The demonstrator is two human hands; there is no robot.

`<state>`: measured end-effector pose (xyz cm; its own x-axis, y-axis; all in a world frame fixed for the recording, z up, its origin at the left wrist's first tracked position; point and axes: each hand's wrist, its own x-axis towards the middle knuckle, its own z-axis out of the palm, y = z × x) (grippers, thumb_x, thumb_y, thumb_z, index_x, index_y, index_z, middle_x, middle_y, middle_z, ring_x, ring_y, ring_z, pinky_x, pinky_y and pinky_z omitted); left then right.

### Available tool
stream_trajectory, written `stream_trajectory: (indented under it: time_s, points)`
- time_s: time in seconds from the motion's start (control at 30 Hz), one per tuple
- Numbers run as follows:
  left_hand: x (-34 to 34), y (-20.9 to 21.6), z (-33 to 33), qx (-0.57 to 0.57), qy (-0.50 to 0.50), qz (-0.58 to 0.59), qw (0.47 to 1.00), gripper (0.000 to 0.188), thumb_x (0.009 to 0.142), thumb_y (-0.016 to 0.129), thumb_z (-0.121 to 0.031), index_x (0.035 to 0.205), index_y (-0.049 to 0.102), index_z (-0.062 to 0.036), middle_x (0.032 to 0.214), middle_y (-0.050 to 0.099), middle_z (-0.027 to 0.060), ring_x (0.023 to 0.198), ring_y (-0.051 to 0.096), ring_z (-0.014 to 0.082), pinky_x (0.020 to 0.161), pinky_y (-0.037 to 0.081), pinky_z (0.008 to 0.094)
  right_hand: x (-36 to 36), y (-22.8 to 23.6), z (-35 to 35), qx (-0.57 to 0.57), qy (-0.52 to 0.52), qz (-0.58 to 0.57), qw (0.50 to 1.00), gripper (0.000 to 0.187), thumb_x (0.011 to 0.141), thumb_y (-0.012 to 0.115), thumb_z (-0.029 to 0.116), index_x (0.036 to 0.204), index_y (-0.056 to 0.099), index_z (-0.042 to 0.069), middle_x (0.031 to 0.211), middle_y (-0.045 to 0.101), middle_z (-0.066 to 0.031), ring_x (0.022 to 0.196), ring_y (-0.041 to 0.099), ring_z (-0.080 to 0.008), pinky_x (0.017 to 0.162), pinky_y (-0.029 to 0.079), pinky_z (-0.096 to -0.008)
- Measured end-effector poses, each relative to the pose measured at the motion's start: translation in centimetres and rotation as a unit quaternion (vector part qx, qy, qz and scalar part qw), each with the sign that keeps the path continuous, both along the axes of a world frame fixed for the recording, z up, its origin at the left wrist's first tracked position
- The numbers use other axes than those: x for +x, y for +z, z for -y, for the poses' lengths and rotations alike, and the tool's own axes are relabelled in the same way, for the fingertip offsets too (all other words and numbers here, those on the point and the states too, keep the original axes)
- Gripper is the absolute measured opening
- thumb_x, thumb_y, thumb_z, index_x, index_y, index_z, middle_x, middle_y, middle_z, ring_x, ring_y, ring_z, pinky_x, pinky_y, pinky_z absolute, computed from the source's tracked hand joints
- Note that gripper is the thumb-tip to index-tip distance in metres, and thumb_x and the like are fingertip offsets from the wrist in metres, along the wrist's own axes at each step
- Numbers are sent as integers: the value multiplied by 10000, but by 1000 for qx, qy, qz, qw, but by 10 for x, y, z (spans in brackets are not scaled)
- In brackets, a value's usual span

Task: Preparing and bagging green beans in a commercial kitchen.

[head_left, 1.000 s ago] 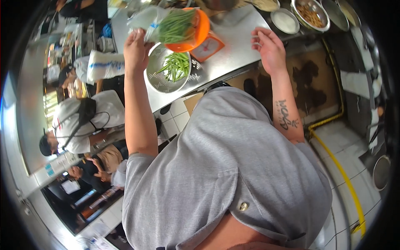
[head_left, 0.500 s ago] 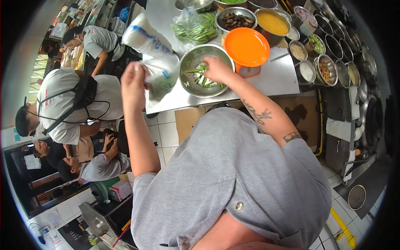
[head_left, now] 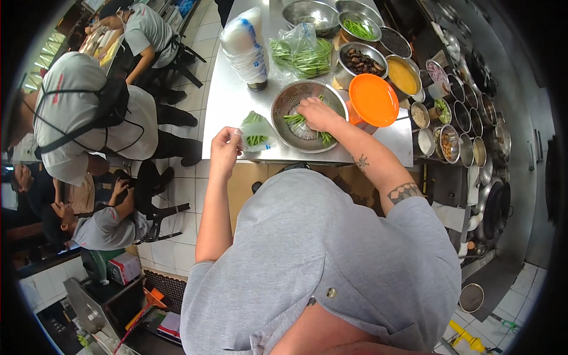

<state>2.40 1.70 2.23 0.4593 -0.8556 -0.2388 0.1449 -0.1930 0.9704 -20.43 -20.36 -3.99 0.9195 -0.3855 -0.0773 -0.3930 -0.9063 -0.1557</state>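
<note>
A steel colander (head_left: pixel 307 145) sits near the table's front edge with cut green beans (head_left: pixel 325 138) inside. My right hand (head_left: pixel 318 114) reaches into it, fingers curled over a bunch of the beans. Left of the colander, a small clear plastic bag (head_left: pixel 267 144) holds more cut beans (head_left: pixel 255 127) and rests at the table edge. My left hand (head_left: pixel 225 152) pinches that bag's edge between thumb and fingers. Behind the colander lies a larger clear bag of long green beans (head_left: pixel 302 59).
A roll of plastic bags (head_left: pixel 244 50) stands behind the small bag. An orange round dish (head_left: pixel 374 99) is close beside my right wrist. Bowls of dark pieces (head_left: pixel 362 61) and yellow liquid (head_left: pixel 403 75) stand behind it. Several ingredient containers line the right; co-workers (head_left: pixel 89 118) are at left.
My left hand has come down with the small bag, which now rests on the table beside the colander. My right hand has closed over beans in the colander. The view has shifted.
</note>
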Motion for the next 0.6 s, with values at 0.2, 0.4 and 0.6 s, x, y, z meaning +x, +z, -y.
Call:
stream_trajectory:
  time_s: [0.2, 0.4, 0.6]
  points:
    - [-19, -12, -17, 62, -42, 4, 997, 127, 945, 591, -171, 885, 581, -59, 724, 545, -12, 600, 496, 74, 557, 415, 230, -2, 0, 6, 164, -95, 240, 952, 285, 823, 581, 19, 1107, 573, 2, 1107, 589, -115, 1030, 591, -291, 893, 471, -383]
    - [-30, -23, -12, 55, -46, 70, 995, 123, 923, 596, -146, 930, 583, -24, 766, 572, 9, 653, 510, 88, 597, 432, 251, -2, 18, 5, 646, -293, 460, 534, 192, 916, 534, 33, 1108, 532, 28, 1101, 608, -104, 873, 630, -208, 781, 522, -340]
    - [-30, -38, -17, 71, -44, 110, 990, 154, 890, 625, -144, 950, 589, -6, 851, 611, 43, 722, 527, 108, 663, 443, 252, 5, 31, -3, 744, -255, 459, 412, 293, 912, 586, 50, 1191, 499, 41, 1080, 623, -127, 854, 614, -202, 753, 518, -336]
